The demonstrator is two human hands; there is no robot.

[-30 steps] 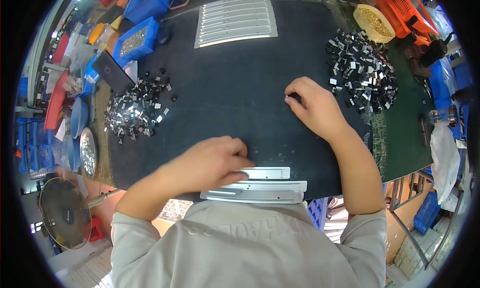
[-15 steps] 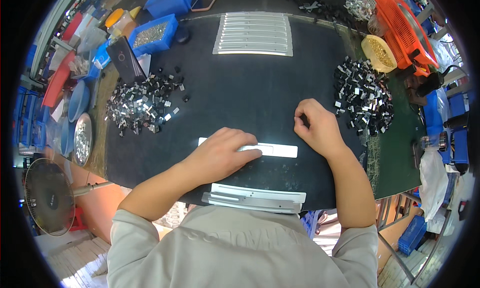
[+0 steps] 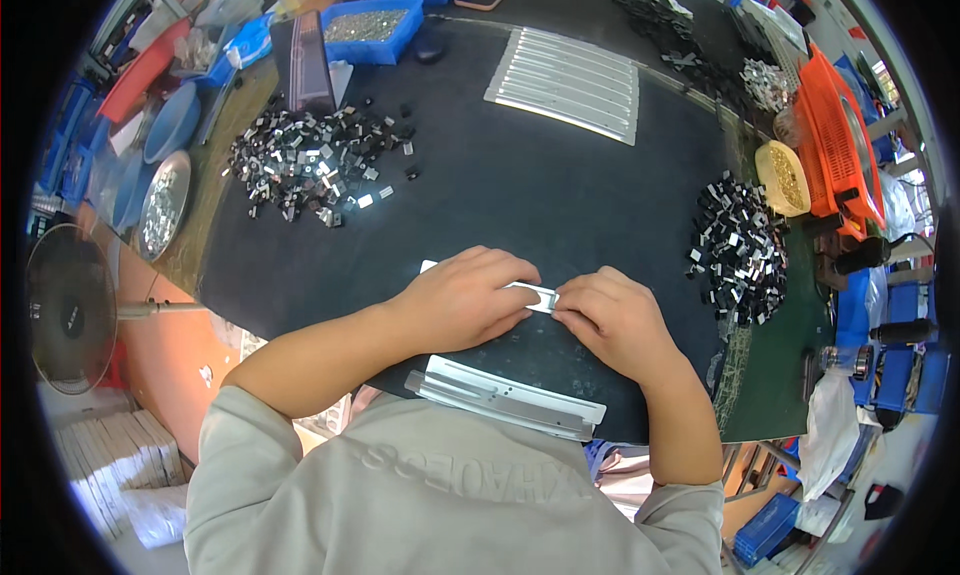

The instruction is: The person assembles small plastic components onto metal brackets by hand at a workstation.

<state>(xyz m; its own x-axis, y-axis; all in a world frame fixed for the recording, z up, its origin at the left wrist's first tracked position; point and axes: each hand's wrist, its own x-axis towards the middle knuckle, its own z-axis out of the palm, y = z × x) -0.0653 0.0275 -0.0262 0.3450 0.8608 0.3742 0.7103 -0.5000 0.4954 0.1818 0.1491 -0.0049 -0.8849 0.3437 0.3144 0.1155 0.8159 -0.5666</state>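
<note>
A slim, silvery metal strip (image 3: 533,295) lies on the black mat close in front of me, mostly covered by my hands. My left hand (image 3: 472,297) is closed over its middle, with the left end showing past the knuckles. At its right part, my right hand (image 3: 615,323) is closed, thumb and fingertips pinching the strip. Whether a small piece is also between those fingertips is hidden. Nearer my body lies a small stack of similar metal strips (image 3: 510,395). Farther off, a row of metal strips (image 3: 565,83) lies side by side.
Small black and silver pieces form a left heap (image 3: 310,160) and a right heap (image 3: 740,250). A phone (image 3: 303,63) stands behind the left heap, near a blue tray (image 3: 408,37). A yellow bowl (image 3: 783,178) and orange basket (image 3: 835,135) are at right.
My right hand has moved left and toward me, meeting the metal strip beside my left hand. My left hand stays on the strip. The whole view has turned somewhat.
</note>
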